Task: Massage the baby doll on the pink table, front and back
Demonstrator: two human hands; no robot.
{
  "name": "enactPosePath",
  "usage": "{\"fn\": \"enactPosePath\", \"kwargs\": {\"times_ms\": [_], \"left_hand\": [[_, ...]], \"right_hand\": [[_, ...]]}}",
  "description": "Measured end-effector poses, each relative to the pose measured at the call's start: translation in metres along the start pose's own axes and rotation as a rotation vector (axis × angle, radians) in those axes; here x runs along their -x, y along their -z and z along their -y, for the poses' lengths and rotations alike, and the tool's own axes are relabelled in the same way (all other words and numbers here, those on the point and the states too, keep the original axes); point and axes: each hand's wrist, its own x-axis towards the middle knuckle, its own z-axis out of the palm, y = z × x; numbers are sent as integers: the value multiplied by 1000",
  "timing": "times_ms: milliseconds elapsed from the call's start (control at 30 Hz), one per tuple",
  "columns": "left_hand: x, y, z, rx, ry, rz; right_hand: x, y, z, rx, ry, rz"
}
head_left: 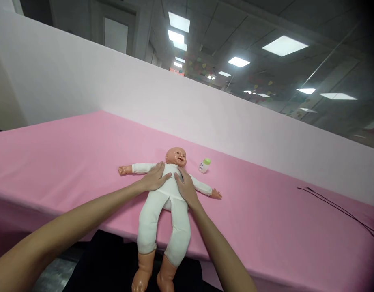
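A baby doll (167, 188) with a white cloth body lies on its back on the pink-covered table (260, 215). Its arms stretch out to both sides, and its feet hang past the near edge. My left hand (155, 177) rests flat on the left side of its chest, fingers extended toward the shoulder. On the other side of the chest, my right hand (185, 183) lies flat too, its fingertips near the doll's neck. Both palms press against the cloth and hide part of the torso. A small clear bottle with a green lid (204, 165) stands right of the doll's head.
Thin black cables (336, 206) lie across the right part of the table. A white partition (162, 101) runs along the table's back edge. Ceiling lights (284, 45) shine beyond it. My dark-clothed lap (104, 263) is below the near edge.
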Motion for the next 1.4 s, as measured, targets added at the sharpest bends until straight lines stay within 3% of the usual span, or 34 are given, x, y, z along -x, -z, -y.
{"fn": "enactPosePath", "kwargs": {"times_ms": [100, 200, 300, 433, 567, 633, 733, 833, 900, 1033, 1100, 1167, 1233, 1300, 1333, 1400], "left_hand": [[26, 14, 3, 55, 43, 77], [50, 22, -11, 141, 93, 122], [52, 15, -33, 115, 14, 182], [19, -3, -41, 37, -58, 88], [-3, -3, -15, -11, 24, 6], [5, 3, -4, 0, 55, 26], [36, 11, -6, 19, 98, 146], [62, 11, -23, -1, 94, 252], [64, 6, -34, -24, 19, 251], [32, -3, -43, -56, -108, 127], [19, 0, -42, -73, -80, 81], [22, 10, -42, -107, -13, 79], [45, 20, -45, -148, 3, 78], [85, 24, -51, -160, -67, -11], [108, 22, -55, -141, -111, -123], [157, 9, -58, -37, -141, -474]], "right_hand": [[21, 7, -1, 14, -73, 76], [41, 14, 5, 20, -116, 200], [44, 15, 14, 24, 10, 308], [21, 8, 14, 12, 145, 246], [9, 7, -2, -1, -6, 85], [17, 11, -12, -16, -83, 80], [42, 19, -17, -31, -143, 143], [63, 25, -9, -12, -118, 218], [64, 25, -1, 8, -39, 265], [39, 19, 3, 40, 115, 275], [25, 20, -4, 55, 91, 200], [18, 29, -17, 84, 43, 125], [18, 46, -34, 149, -8, 44], [22, 70, -52, 253, -88, -54], [25, 83, -61, 316, -148, -91], [30, 105, -76, 473, -306, -118]]}}
